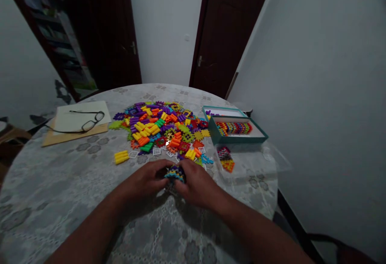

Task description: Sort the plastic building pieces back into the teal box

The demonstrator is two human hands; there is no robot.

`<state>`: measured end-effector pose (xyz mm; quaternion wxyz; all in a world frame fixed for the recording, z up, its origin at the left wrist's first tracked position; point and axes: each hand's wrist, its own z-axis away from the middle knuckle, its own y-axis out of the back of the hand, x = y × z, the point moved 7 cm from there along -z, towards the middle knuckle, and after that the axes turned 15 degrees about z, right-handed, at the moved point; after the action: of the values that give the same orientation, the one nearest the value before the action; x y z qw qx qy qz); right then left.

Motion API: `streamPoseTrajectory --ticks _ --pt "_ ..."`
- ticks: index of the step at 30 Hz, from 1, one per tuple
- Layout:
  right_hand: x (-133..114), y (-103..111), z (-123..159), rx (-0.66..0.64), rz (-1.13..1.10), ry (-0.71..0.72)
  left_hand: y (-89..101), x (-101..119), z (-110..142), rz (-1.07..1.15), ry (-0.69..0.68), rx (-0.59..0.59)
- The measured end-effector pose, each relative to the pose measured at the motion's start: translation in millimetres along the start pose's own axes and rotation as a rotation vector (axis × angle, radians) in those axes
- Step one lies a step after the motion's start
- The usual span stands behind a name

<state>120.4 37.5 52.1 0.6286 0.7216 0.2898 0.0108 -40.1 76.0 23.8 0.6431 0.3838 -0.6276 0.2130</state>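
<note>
Between the fingers of both hands is a small stack of notched plastic building pieces (pixel 175 173), with light blue, yellow and dark purple edges showing. My left hand (pixel 150 179) closes on its left side, thumb below and fingers above. From the right, my right hand (pixel 197 181) grips it in the same way. The hands partly cover the stack, and its far side is hidden. Just beyond my fingers lies a loose heap of colourful plastic pieces (pixel 159 129), with notched squares and short ridged tubes. Several white grid pieces (pixel 157 151) lie along its near edge.
Four yellow tubes lie grouped (pixel 121 157) left of the heap. Black glasses (pixel 89 125) rest on paper over a board (pixel 51 138). On the right stand a teal box (pixel 224 138) with rows of pieces, its lid (pixel 226 108) behind, and a clear tray (pixel 241 173) with stacked pieces.
</note>
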Motion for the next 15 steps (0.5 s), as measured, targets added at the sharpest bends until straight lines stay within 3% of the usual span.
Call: streamPoseTrajectory --ticks 2,4,6,9,10,12,13,15 --pt "5.9 12.9 -3.1 0.002 -0.012 0.011 -1.3 -2.1 0.5 0.070 0.035 0.003" --pt "24.1 40.7 -9.5 0.034 0.000 -0.014 0.0 -4.9 1.3 0.092 0.072 0.024" --pt "58.7 83.7 -19.4 0.123 0.076 -0.105 4.0 -6.6 1.8 0.034 0.090 0.058" --pt "133.3 151.4 -38.7 0.224 0.297 -0.333 10.5 -7.6 1.4 -0.074 0.091 0.106" --pt "161.0 167.9 -45.4 0.208 0.393 -0.428 12.0 -7.9 1.2 -0.098 0.091 0.119" --pt "212.2 183.8 -57.8 0.056 0.565 -0.576 13.3 -8.6 0.8 -0.135 0.092 0.127" --pt "233.4 183.5 -62.5 -0.057 0.619 -0.617 13.4 -9.1 0.7 -0.150 0.092 0.125" --pt "261.5 179.2 -69.7 -0.150 0.647 -0.638 12.5 -10.1 0.7 -0.178 0.090 0.110"
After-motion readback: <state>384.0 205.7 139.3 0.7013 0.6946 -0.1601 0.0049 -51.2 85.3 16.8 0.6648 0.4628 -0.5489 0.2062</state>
